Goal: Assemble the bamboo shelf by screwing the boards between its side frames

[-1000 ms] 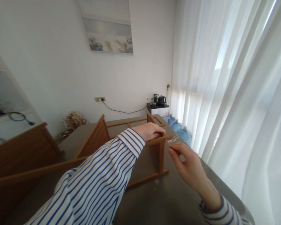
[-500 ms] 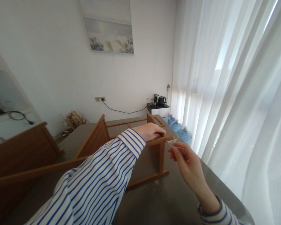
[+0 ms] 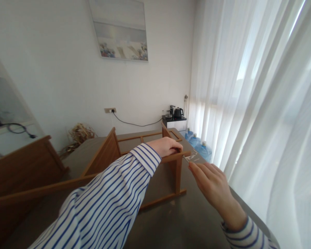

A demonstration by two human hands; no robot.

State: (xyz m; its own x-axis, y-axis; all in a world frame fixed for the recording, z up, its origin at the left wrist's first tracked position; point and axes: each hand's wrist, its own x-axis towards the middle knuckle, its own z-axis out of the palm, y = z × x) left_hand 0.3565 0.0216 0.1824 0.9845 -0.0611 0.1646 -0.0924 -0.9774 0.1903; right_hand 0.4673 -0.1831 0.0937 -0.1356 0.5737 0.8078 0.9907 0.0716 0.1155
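Note:
A wooden frame [image 3: 178, 173] of rails and legs lies on its side on a grey table [image 3: 186, 221]. My left hand [image 3: 168, 145] is closed round its upper rail near the corner. My right hand [image 3: 211, 180] hovers just right of that corner, palm down with the fingers stretched out and together, holding nothing I can see. A small clear plastic bag [image 3: 192, 157] lies on the table just beyond the fingertips.
A second wooden panel [image 3: 23, 169] stands at the left. Sheer white curtains [image 3: 261, 103] hang along the right. Behind the table are blue water bottles [image 3: 200, 145], a small cabinet with a black kettle [image 3: 178, 112], a wall socket with a cable, and dried straw [image 3: 80, 133].
My right hand held a thin small part pinched near the frame corner; now its fingers are flat and extended, with nothing in them. My left hand has stayed on the rail.

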